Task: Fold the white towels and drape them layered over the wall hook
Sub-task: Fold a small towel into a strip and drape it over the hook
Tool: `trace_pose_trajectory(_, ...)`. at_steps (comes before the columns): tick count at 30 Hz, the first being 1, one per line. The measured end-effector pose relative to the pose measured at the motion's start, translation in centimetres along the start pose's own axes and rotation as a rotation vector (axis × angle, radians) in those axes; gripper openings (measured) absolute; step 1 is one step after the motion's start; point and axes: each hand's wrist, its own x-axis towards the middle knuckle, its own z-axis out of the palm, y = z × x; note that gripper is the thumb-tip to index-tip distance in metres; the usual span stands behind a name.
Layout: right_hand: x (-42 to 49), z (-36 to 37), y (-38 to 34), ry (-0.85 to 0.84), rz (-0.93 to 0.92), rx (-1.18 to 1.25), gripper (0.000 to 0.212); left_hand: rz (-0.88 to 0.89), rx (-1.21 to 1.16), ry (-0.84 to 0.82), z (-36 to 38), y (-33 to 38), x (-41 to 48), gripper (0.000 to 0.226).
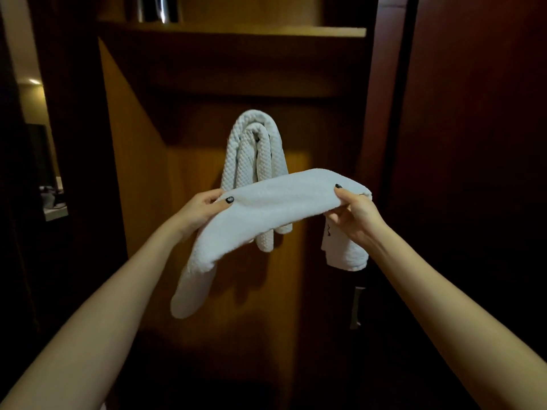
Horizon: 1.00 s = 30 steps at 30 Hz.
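Observation:
Two waffle-textured white towels (254, 149) hang layered over a wall hook, which they hide, on the wooden back panel. In front of and just below them I hold a folded smooth white towel (266, 208) stretched level between both hands. My left hand (201, 210) pinches its left part, thumb on top, and the end beyond it droops down to the left. My right hand (355, 214) grips the right part, with the short end hanging behind that hand.
A wooden shelf (236, 31) runs overhead with a shiny metal vessel (158, 8) on it. Dark wooden walls (473, 173) close in on the right and left. A metal door handle (356, 306) sits low right. A dim mirror or opening (38, 143) is at far left.

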Motion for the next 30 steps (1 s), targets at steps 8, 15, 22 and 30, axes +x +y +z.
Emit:
trace_pose_trajectory(8, 8.6, 3.6, -0.5, -0.049, -0.066, -0.037, 0.012, 0.117, 0.082, 0.003, -6.5, 0.6, 9.6, 0.035)
trace_pose_trajectory(15, 17.1, 8.1, -2.9, -0.044, -0.228, -0.054, 0.015, 0.189, 0.093, -0.048, -12.1, 2.9, 20.2, 0.036)
trace_pose_trajectory(22, 25.8, 11.7, -4.3, -0.004, -0.276, 0.066, 0.011, 0.266, -0.045, -0.088, -15.1, 3.7, 29.9, 0.066)
trace_pose_trajectory(30, 34.6, 12.4, -3.6, 0.024, -0.127, 0.172, 0.023, 0.205, -0.117, -0.075, -16.8, 0.8, 39.5, 0.039)
